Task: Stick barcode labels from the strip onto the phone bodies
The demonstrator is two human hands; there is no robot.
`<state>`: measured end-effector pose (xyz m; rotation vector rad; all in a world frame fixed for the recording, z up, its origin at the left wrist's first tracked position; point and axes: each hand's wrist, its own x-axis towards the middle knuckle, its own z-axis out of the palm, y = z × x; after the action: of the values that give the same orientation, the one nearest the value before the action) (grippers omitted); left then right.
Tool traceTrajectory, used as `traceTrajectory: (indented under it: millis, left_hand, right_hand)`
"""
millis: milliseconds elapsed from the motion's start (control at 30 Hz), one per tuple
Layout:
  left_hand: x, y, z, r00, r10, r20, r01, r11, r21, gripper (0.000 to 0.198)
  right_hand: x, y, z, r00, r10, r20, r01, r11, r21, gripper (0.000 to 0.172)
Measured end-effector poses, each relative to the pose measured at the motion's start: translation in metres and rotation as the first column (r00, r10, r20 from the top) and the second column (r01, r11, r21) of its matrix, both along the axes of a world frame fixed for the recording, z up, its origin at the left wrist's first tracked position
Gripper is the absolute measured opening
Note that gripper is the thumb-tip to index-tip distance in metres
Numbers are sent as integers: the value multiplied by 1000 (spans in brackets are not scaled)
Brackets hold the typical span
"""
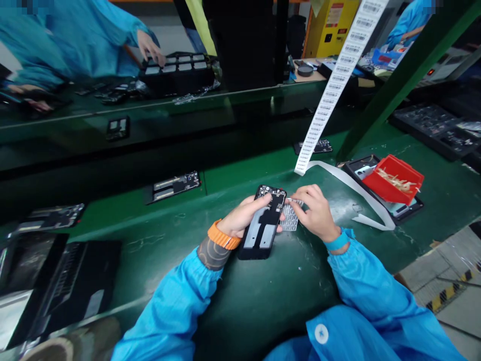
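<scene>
In my left hand is an opened phone, its circuit board showing at the top and two grey adhesive areas below. The thumb lies over the board while the fingers wrap behind the phone. Just to its right, a small sheet of stickers in rows is held partly behind the phone's edge. My right hand pinches at the upper edge of that sheet with thumb and index finger. Whether a single sticker has come loose between those fingertips is too small to tell.
A long strip of barcode labels hangs down to the green bench. To the right, a red bin sits on a dark tray. More opened phones lie along the back channel. Across the bench, a co-worker's hand touches a black tray.
</scene>
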<state>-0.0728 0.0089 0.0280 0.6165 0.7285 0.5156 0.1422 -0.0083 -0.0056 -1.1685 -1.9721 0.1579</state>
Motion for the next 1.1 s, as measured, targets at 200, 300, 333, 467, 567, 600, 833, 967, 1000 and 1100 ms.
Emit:
traceTrajectory:
  millis: [200, 300, 333, 467, 567, 600, 833, 967, 1000, 1100]
  left_hand:
    - [3, 3, 12, 1000, 16, 24, -11, 986, -165, 56]
    - [5, 1, 15, 999, 48, 4, -47, 991, -127, 54]
    - [5, 0, 15, 998, 55, -6, -55, 993, -105, 53]
    - [6, -3, 14, 997, 60, -50, -63, 997, -48, 54]
    - [7, -4, 16, 995, 54, -81, -57, 997, -42, 52]
    - [9, -5, 16, 994, 60, -92, -64, 997, -47, 51]
    - [12, 2, 5, 985, 98, -144, -111, 990, -86, 45]
    - [1, 5, 2, 990, 89, -110, -86, 996, 35, 57]
    - [-1, 4, 3, 999, 41, -26, -40, 998, 38, 66]
    - [-1, -2, 6, 963, -64, 262, 61, 998, 21, 84]
  right_hand:
    - [-5, -1, -3, 998, -45, 37, 39, 990, 136, 12]
    - [-4, -1, -4, 994, -48, -100, 51, 998, 26, 14]
    - [-4, -1, -4, 989, -53, -142, 49, 998, -25, 17]
    - [-3, 1, -5, 966, -53, -252, 6, 983, -184, 10]
    - [-3, 2, -7, 961, -41, -273, -20, 976, -218, 9]
    - [-3, 2, -8, 965, -38, -261, -18, 978, -208, 9]
    - [-1, 3, -7, 976, 23, -216, -68, 978, -199, 9]
    - [4, 4, 4, 946, 18, -324, -130, 936, -328, 8]
    - [5, 4, 6, 945, 34, -325, -150, 929, -338, 8]
    - [4, 1, 11, 942, 62, -331, -160, 947, -277, 8]
